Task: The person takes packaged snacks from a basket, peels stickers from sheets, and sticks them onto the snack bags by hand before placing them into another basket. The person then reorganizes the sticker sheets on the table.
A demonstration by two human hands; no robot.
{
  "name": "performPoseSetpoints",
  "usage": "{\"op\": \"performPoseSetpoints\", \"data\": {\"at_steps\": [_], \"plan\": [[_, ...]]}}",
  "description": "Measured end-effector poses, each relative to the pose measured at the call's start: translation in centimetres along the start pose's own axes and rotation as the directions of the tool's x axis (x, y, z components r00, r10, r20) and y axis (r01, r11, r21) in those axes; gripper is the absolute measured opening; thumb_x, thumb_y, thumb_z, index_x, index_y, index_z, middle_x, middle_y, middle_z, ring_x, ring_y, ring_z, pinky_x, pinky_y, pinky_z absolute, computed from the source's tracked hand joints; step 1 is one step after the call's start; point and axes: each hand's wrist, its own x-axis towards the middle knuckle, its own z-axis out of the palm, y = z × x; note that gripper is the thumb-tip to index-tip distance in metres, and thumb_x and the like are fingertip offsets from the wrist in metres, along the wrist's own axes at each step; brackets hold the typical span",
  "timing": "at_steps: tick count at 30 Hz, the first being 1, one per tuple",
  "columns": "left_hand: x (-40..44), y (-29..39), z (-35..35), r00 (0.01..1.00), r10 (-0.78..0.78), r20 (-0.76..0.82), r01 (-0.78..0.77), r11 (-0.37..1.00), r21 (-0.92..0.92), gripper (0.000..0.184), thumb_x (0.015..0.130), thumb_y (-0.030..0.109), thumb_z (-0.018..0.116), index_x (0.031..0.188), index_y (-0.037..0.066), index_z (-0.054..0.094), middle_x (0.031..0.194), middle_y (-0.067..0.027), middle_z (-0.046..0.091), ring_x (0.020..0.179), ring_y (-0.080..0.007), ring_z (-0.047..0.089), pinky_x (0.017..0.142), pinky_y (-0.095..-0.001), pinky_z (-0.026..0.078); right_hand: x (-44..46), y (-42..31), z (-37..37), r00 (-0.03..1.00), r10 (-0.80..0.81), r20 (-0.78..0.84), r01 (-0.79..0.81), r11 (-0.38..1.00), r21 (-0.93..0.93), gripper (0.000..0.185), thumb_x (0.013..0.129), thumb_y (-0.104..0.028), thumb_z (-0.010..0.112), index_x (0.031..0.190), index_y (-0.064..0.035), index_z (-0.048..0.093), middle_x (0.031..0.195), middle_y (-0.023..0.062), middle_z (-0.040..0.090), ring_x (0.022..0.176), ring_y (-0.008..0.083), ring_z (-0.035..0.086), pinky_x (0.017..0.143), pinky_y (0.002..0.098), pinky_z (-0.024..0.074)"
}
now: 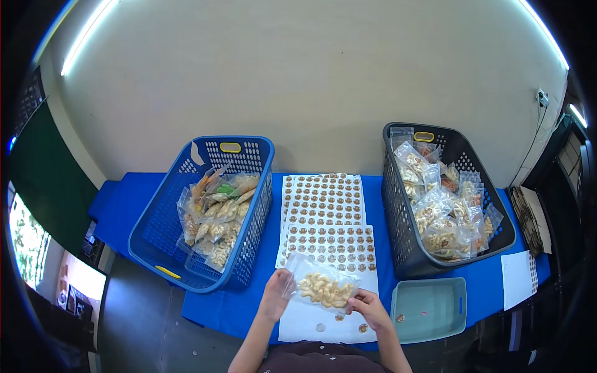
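Observation:
A clear plastic bag of cashews [324, 290] is held between my two hands, tilted above the sticker sheets. My left hand [273, 297] grips the bag's left end, its fingers partly behind the plastic. At the lower right corner, my right hand [371, 310] pinches the bag between thumb and fingers. Beneath the bag lies a sheet of round brown stickers [331, 247]; its lower part is mostly white, with a few stickers near the front edge. Another sticker sheet [324, 198] lies farther back, partly overlapped by it.
A blue basket [249, 261] at the left holds several filled bags. The black basket [398, 248] at the right holds many more. A shallow grey-green tray [429, 311] sits front right with a loose sticker inside. Another sheet [517, 280] and flattened cardboard [530, 217] lie far right.

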Motion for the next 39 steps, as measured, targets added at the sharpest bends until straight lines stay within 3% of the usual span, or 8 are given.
{"op": "performPoseSetpoints", "data": {"at_steps": [4, 7, 8, 11, 17, 20, 23, 39], "plan": [[-0.4, -2.7, -0.7, 0.892, 0.034, 0.451, 0.120, 0.944, -0.308, 0.061, 0.085, 0.038, 0.050, 0.132, 0.010, 0.022, 0.129, -0.0096, 0.039, 0.116, -0.0226, 0.042, 0.095, -0.0328, 0.037, 1.4, 2.9, 2.1, 0.982, 0.082, -0.170, -0.055, 0.986, 0.160, 0.015, 0.083, -0.011, 0.056, 0.092, 0.0008, 0.056, 0.079, 0.0057, 0.060, 0.068, 0.0130, 0.058, 0.065, 0.0255, 0.0474], [-0.4, -5.1, -2.3, 0.989, -0.059, 0.139, -0.020, 0.861, 0.508, 0.057, 0.086, 0.025, 0.054, 0.131, 0.007, 0.024, 0.129, -0.0115, 0.038, 0.113, -0.0219, 0.045, 0.093, -0.0333, 0.039, 1.9, 4.5, 3.8, 0.999, 0.037, -0.020, -0.032, 0.980, 0.195, 0.015, 0.084, -0.012, 0.055, 0.092, 0.0009, 0.055, 0.080, 0.0063, 0.060, 0.069, 0.0135, 0.058, 0.066, 0.0257, 0.0476], [-0.5, -5.9, -1.9, 0.995, 0.008, -0.101, 0.036, 0.904, 0.425, 0.049, 0.086, 0.010, 0.053, 0.127, 0.002, 0.028, 0.123, -0.0136, 0.043, 0.109, -0.0210, 0.048, 0.090, -0.0321, 0.042, 1.9, 4.5, 4.5, 0.997, 0.070, 0.011, -0.071, 0.989, 0.127, 0.016, 0.084, -0.012, 0.055, 0.092, 0.0008, 0.055, 0.081, 0.0071, 0.060, 0.072, 0.0138, 0.059, 0.067, 0.0254, 0.0475], [0.3, -4.3, -0.6, 0.993, 0.073, -0.097, -0.043, 0.960, 0.278, 0.035, 0.084, 0.014, 0.057, 0.113, -0.004, 0.047, 0.105, -0.0104, 0.058, 0.094, -0.0149, 0.056, 0.081, -0.0256, 0.044, 3.0, 5.3, 4.6, 0.983, 0.158, 0.096, -0.158, 0.987, -0.004, 0.018, 0.084, -0.014, 0.055, 0.093, 0.0016, 0.055, 0.083, 0.0083, 0.060, 0.075, 0.0139, 0.059, 0.068, 0.0251, 0.0475], [1.3, -2.6, -3.0, 0.976, 0.210, -0.062, -0.117, 0.739, 0.664, 0.031, 0.084, 0.018, 0.057, 0.105, -0.005, 0.052, 0.098, -0.0087, 0.060, 0.087, -0.0111, 0.055, 0.076, -0.0231, 0.044, 12.1, 13.6, -1.9, 0.981, -0.098, -0.167, -0.019, 0.809, -0.587, 0.028, 0.076, -0.009, 0.059, 0.100, 0.0020, 0.053, 0.090, 0.0145, 0.059, 0.081, 0.0190, 0.058, 0.076, 0.0277, 0.0460], [0.9, -2.3, -2.6, 0.970, 0.229, -0.081, -0.130, 0.770, 0.625, 0.033, 0.086, 0.022, 0.056, 0.104, -0.006, 0.052, 0.097, -0.0088, 0.060, 0.087, -0.0114, 0.055, 0.076, -0.0229, 0.043, 16.7, 17.8, -4.8, 0.931, -0.286, -0.228, -0.070, 0.471, -0.879, 0.042, 0.073, -0.008, 0.060, 0.111, 0.0025, 0.045, 0.106, 0.0223, 0.051, 0.093, 0.0292, 0.054, 0.083, 0.0344, 0.0438], [0.8, -2.3, -3.4, 0.967, 0.245, -0.071, -0.138, 0.737, 0.662, 0.034, 0.086, 0.022, 0.055, 0.105, -0.006, 0.052, 0.097, -0.0090, 0.059, 0.088, -0.0115, 0.055, 0.076, -0.0227, 0.043, 17.0, 17.8, -5.2, 0.910, -0.344, -0.230, -0.086, 0.387, -0.918, 0.054, 0.071, -0.007, 0.060, 0.119, -0.0008, 0.037, 0.107, 0.0225, 0.043, 0.098, 0.0370, 0.048, 0.081, 0.0426, 0.0427], [0.0, 1.1, -1.8, 0.991, -0.034, -0.133, 0.067, 0.965, 0.255, 0.035, 0.091, 0.020, 0.042, 0.119, -0.003, 0.038, 0.110, -0.0142, 0.053, 0.098, -0.0204, 0.056, 0.084, -0.0320, 0.046, 18.1, 17.6, -6.9, 0.955, -0.232, -0.185, -0.058, 0.465, -0.884, 0.055, 0.068, -0.010, 0.065, 0.114, -0.0008, 0.035, 0.111, 0.0209, 0.044, 0.105, 0.0355, 0.043, 0.088, 0.0405, 0.0388]]}}
